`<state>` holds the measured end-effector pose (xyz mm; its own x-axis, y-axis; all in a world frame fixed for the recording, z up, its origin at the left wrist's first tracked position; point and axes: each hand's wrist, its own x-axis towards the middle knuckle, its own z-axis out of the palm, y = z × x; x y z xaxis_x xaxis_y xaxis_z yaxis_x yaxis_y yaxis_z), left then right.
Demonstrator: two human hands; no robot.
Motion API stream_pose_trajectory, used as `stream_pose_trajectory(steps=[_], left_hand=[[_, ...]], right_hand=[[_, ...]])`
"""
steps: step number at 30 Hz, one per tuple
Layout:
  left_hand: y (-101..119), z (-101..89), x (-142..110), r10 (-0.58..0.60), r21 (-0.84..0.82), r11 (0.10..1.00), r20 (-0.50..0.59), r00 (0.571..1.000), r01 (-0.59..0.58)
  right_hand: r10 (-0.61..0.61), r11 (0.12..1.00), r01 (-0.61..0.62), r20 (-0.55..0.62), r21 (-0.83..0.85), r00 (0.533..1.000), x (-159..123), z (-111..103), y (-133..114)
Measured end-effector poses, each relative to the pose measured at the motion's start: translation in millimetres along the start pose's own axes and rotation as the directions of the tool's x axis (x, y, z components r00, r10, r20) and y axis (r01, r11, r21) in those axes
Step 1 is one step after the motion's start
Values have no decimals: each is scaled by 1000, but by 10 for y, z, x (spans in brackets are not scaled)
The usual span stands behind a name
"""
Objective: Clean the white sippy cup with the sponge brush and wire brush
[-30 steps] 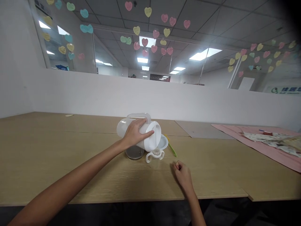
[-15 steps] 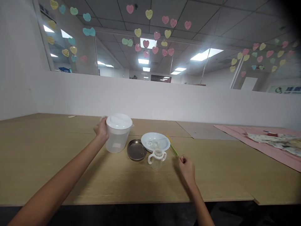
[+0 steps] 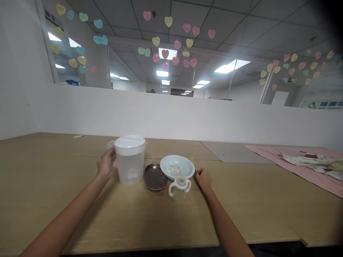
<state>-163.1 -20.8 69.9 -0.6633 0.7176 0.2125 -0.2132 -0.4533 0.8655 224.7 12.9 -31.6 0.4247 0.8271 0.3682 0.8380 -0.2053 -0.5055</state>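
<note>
A clear plastic pitcher (image 3: pixel 130 166) with a white lid stands upright on the table, partly filled with clear liquid. My left hand (image 3: pixel 106 163) is at its handle, fingers curled loosely against it. My right hand (image 3: pixel 204 178) is closed over the green handle of a small brush, whose yellow end (image 3: pixel 192 162) shows beside the bowl. Between my hands stands an open clear baby bottle (image 3: pixel 180 192) with a white two-handled collar. Behind it, a white bowl (image 3: pixel 171 157) contains small clear and white parts. A dark metal dish (image 3: pixel 155 177) lies between pitcher and bowl.
The wooden table (image 3: pixel 144 221) runs up to a white wall (image 3: pixel 166 114) with glass above it. At the right lie a grey mat (image 3: pixel 235 152) and a pink cloth (image 3: pixel 270 153) with patterned fabric on top. A small flat piece (image 3: pixel 78 136) lies far left.
The pitcher went from tilted over the baby bottle to upright at the left, and now rests on the table. My right hand moved forward to the brush and closed on its handle.
</note>
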Motion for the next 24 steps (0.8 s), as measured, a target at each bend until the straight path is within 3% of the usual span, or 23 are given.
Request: stream_pose_trajectory(steps=[1, 2, 3, 4, 5, 6, 7, 8, 9, 11, 12, 13, 15, 19, 24], left_hand=[[-90, -99, -118, 116, 18, 993, -67, 991, -115], [-185, -175, -252, 263, 86, 964, -143, 954, -253], [-274, -213, -394, 384, 140, 920, -130, 914, -366], [-346, -204, -534, 458, 184, 874, 3, 889, -451], [-395, -139, -664, 494, 225, 810, 233, 837, -541], [-418, -19, -777, 474, 241, 729, 497, 727, -640], [-420, 150, -868, 396, 228, 646, 716, 575, -728], [-409, 355, -938, 297, 198, 573, 854, 427, -795], [-396, 581, -989, 203, 186, 512, 922, 329, -839], [-400, 1019, -1050, -57, 235, 401, 971, 232, -886], [-429, 1202, -1071, -215, 284, 320, 951, 223, -904], [-474, 1346, -1090, -363, 340, 225, 899, 245, -913], [-598, 1515, -1128, -446, 378, 172, 853, 270, -910], [-790, 1538, -1180, -483, 414, 164, 825, 293, -895], [-856, 1508, -1112, -498, 451, 177, 807, 316, -875]], right_hand=[[-8, 1000, 8, 11, -2, 1000, 9, 22, 19], [-12, 1000, 13, 27, -10, 1000, 16, 34, 34], [-13, 1000, 14, 46, -22, 999, 22, 38, 46], [-8, 999, 11, 68, -37, 998, 26, 37, 56], [1, 999, 4, 89, -51, 996, 26, 33, 64], [13, 998, -7, 108, -61, 994, 24, 28, 70], [28, 998, -20, 118, -66, 993, 20, 23, 77], [45, 997, -37, 123, -66, 991, 15, 18, 84], [61, 996, -54, 124, -66, 990, 9, 15, 92], [95, 994, -87, 119, -65, 988, 2, 7, 109], [110, 993, -103, 114, -63, 987, 1, 1, 119], [125, 991, -119, 107, -60, 986, 2, -6, 130], [150, 988, -146, 92, -49, 984, 9, -23, 151], [178, 984, -178, 67, -3, 982, 32, -44, 189], [179, 981, -182, 43, 65, 983, 49, -32, 215]])
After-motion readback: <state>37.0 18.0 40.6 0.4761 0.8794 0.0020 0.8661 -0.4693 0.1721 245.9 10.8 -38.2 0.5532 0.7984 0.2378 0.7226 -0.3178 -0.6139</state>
